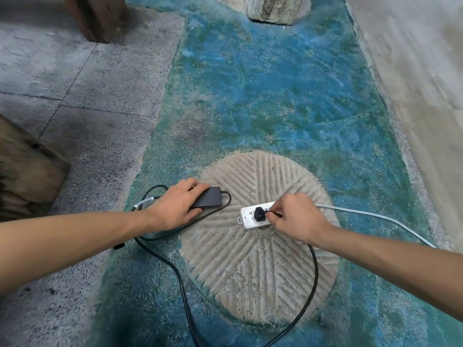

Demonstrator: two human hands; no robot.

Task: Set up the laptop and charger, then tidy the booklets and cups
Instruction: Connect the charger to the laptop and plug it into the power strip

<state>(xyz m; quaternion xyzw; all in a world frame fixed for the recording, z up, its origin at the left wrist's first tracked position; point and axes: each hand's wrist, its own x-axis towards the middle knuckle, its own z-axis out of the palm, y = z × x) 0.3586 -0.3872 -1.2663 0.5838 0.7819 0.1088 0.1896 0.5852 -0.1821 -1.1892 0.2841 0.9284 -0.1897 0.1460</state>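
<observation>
A black charger brick [210,197] lies on the floor at the left rim of a round grooved stone [258,266]. My left hand [178,207] rests over its left end and grips it. A white power strip [248,217] lies on the stone, with the charger's black plug [259,213] seated in it. My right hand [298,216] covers the strip's right end and pinches the black cable just behind the plug. The black cable [314,269] loops from the plug round the stone and back to the brick. No laptop, booklets or cups are in view.
The power strip's grey lead [375,216] runs off to the right across blue-green painted floor [275,96]. A wooden post [97,16] stands at the top left, a wooden block [22,169] at the left edge, and a stone base [273,8] at the top.
</observation>
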